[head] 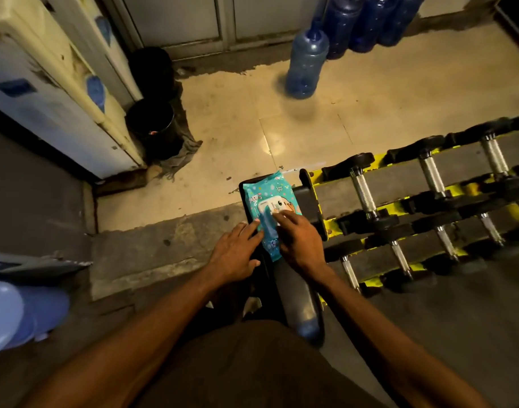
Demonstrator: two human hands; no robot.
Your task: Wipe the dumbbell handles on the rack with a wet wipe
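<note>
The left hand (237, 254) keeps a wide grip, flat fingers pressing the wet wipe pack (270, 189) onto the black pad (293, 295) left of the rack (314, 176). The right hand (301, 241) is fingering the lid (268, 206); I cannot tell whether its grip holds a wipe. A sharp tug could drag the pack off the narrow pad, leaving the dumbbell handles (363, 191) unwiped.

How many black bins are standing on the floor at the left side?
2. One black bin stands on a grey rag beside the white cabinet. The other is just behind it, nearer the back wall. More may be hidden outside the view.
</note>
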